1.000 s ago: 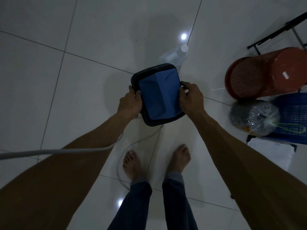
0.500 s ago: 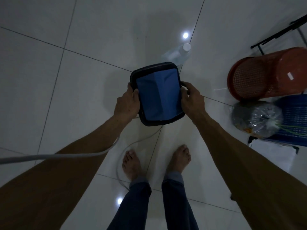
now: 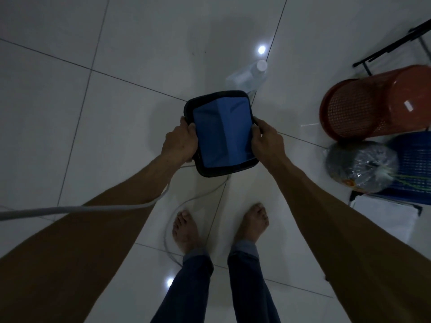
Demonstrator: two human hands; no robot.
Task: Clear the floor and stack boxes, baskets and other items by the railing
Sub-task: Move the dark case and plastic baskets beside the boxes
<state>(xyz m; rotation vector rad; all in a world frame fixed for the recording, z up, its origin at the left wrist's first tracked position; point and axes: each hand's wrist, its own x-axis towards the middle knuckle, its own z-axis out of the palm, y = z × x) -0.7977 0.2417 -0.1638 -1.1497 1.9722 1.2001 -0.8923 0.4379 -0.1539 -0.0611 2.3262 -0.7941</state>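
Head cam looks straight down: both hands grip a black-rimmed blue case [image 3: 222,132] above the tiled floor [image 3: 70,113], left hand [image 3: 180,142] on its left edge, right hand [image 3: 265,138] on its right. Orange basket [image 3: 377,101] lies tipped over near the floor's right edge, with a plastic bag [image 3: 359,165] and blue basket [image 3: 415,166] just beside it.

Domestic interior, dimly lit. Evidence: glossy white floor tiles [image 3: 70,113] reflecting ceiling lights; person stands barefoot; household goods sit on the floor, namely an overturned red plastic basket [image 3: 373,103], a blue plastic basket [image 3: 415,166], a tied plastic bag [image 3: 359,166] and a clear bottle [image 3: 249,75].
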